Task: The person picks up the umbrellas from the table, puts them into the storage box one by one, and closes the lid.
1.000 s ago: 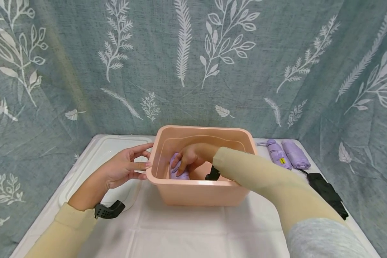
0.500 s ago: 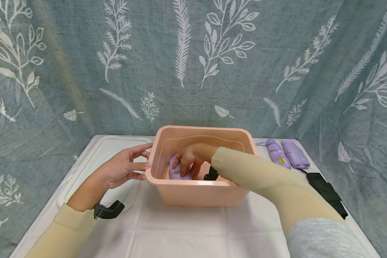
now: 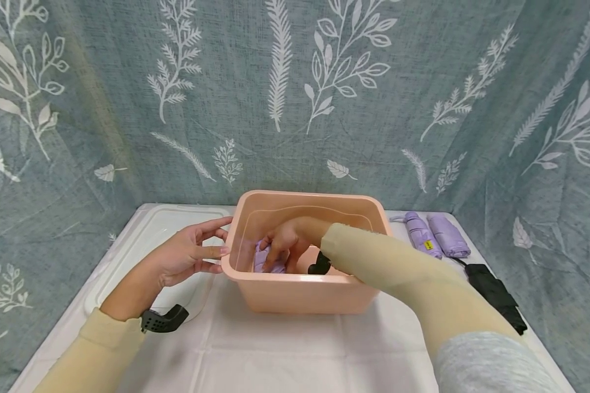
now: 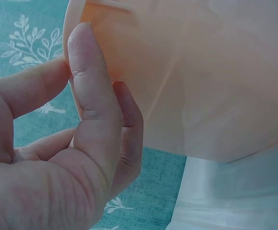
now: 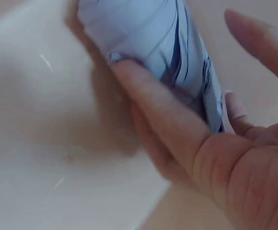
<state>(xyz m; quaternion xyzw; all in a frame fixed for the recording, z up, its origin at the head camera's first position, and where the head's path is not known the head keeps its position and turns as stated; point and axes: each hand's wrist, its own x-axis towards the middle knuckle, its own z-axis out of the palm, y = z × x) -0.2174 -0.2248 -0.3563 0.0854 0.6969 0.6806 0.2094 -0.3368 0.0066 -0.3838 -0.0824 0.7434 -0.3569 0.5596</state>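
A peach plastic bin [image 3: 305, 295] stands in the middle of the table. At its left rim is my left hand [image 3: 189, 254], its thumb and fingertips touching the wall from outside with the fingers loosely spread. My right hand [image 3: 287, 243] reaches down inside the bin, over a purple folded umbrella [image 3: 261, 256] near the left wall. In the right wrist view the pleated umbrella [image 5: 134, 28] has one long digit along its side. Two other fingers [image 5: 261, 40] stand spread on the far side, apart from the fabric. Part of the umbrella is hidden beneath the hand.
A white lid [image 3: 128, 256] lies at the left of the table, under the left forearm. Two more purple folded umbrellas [image 3: 423, 234] and a black folded one [image 3: 496, 297] lie along the right edge. A patterned curtain [image 3: 295, 109] hangs behind the bin.
Inside the bin, the purple umbrella has shifted slightly left toward the wall, and my right fingers have changed position over it. My left hand stays at the rim.
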